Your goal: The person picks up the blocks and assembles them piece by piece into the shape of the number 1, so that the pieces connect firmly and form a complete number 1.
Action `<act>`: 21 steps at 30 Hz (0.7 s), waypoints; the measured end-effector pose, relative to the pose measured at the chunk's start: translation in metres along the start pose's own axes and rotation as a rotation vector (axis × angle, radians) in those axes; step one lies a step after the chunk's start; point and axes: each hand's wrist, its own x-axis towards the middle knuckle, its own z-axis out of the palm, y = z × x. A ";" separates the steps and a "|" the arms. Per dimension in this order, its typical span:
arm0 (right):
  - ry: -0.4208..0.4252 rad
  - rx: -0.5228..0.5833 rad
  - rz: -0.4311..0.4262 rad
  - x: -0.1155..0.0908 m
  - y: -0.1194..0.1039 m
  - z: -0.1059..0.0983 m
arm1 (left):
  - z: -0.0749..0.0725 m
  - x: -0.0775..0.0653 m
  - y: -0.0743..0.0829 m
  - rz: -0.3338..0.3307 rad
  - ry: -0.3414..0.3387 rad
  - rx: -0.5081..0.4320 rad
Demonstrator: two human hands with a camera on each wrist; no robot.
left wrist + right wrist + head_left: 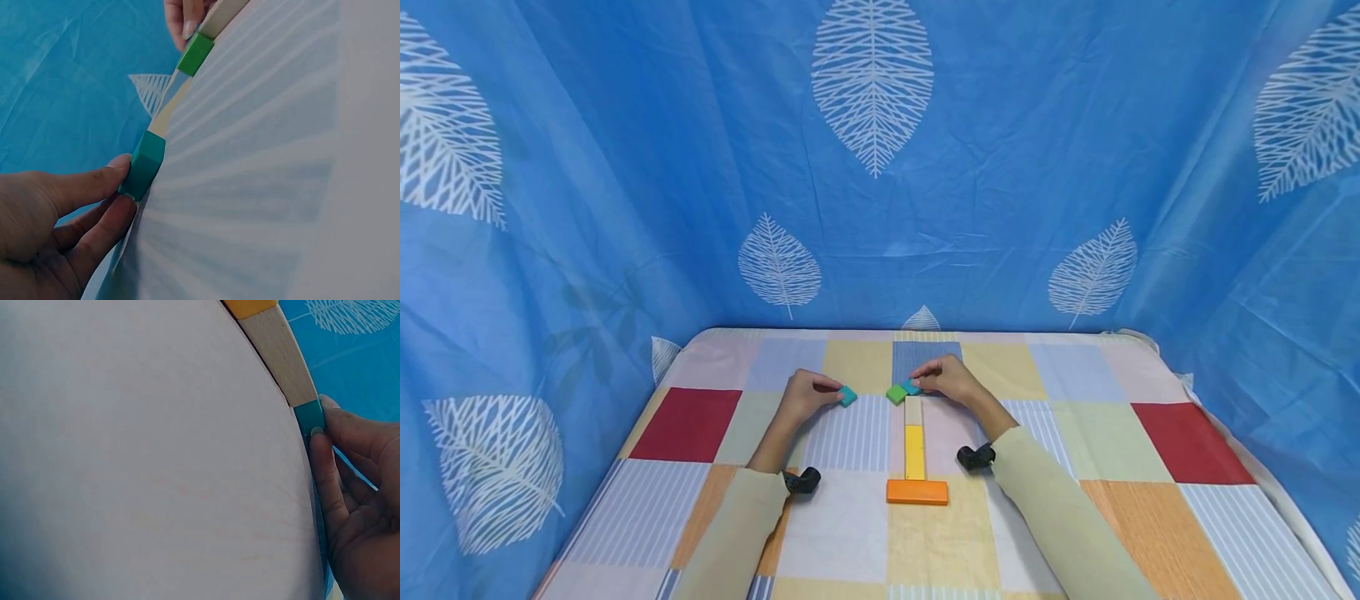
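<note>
My left hand [805,395] pinches a teal block [847,396] between thumb and fingers, low at the cloth; the left wrist view shows this teal block [145,164] up close. With thumb and fingertips my right hand [951,379] pinches a blue-teal block [911,387], also seen as a teal block [310,417] in the right wrist view. Beside it lies a green block [896,394]. Below these, a plain wood block [913,410], a yellow block [913,452] and a crosswise orange block [917,492] form a line toward me.
A patchwork cloth [842,525] covers the table. Blue curtains [985,167] with white leaf prints stand behind it and at both sides. Black devices are strapped at the left wrist [805,481] and right wrist [976,457].
</note>
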 end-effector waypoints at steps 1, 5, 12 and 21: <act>0.001 -0.001 0.001 0.000 0.000 0.000 | 0.002 0.000 0.001 0.001 -0.002 -0.005; 0.004 -0.005 0.006 0.000 0.000 0.000 | 0.007 -0.001 0.003 0.015 -0.009 -0.001; -0.003 0.008 0.014 -0.001 -0.001 -0.001 | 0.015 -0.004 0.009 0.037 -0.020 0.008; -0.004 0.012 0.009 -0.002 -0.002 0.000 | 0.024 -0.007 0.013 0.046 -0.025 -0.006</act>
